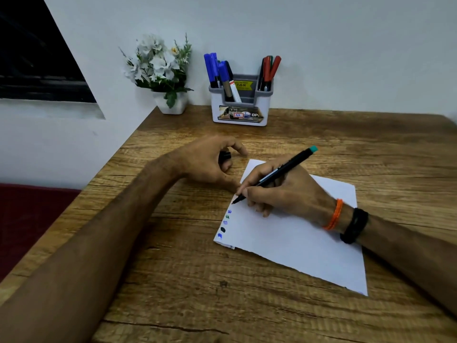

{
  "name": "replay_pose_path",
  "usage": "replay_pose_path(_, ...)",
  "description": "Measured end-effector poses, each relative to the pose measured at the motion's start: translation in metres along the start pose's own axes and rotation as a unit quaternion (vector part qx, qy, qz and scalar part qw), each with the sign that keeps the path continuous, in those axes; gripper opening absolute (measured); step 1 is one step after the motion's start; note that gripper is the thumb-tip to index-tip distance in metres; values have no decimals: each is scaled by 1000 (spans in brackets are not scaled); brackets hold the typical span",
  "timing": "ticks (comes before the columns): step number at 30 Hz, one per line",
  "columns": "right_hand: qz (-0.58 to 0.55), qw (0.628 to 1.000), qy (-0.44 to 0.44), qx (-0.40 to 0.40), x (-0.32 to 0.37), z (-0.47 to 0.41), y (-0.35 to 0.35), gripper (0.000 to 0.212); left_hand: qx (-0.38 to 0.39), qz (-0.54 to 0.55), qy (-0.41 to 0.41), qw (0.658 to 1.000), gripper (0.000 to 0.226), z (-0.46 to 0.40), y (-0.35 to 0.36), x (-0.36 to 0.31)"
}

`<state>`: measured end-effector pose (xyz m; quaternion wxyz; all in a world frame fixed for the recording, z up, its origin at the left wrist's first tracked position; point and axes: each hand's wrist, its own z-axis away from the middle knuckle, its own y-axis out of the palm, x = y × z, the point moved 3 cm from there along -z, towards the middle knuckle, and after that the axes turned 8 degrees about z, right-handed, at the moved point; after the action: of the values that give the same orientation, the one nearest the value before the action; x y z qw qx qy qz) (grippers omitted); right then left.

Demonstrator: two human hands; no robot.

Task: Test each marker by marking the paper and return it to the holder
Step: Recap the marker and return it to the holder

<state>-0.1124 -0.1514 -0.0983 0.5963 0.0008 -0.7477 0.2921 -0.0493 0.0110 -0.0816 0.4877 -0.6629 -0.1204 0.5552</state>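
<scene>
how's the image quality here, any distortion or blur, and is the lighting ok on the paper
Head view: wide-angle distortion bends the table edges and stretches the forearms near the frame; lighting is dim and even, no glare on the paper, only soft shadow under the right hand; the marker and the colour dots stay readable, while the flowers look slightly soft.

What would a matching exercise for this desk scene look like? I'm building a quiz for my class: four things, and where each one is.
Things:
1. marker
2. cap
3. flower pot
4. holder

Places:
A. table's far left corner
B. right hand, tip at the paper
C. against the wall, full of markers
D. left hand

Pairs: 1-B, 2-D, 3-A, 4-C
</scene>
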Motion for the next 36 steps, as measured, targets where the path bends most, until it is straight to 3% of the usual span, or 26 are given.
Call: replay_pose_path(36,32,999,17,1,2,1,2,6,14,14,-5,1000,77,1,0,0)
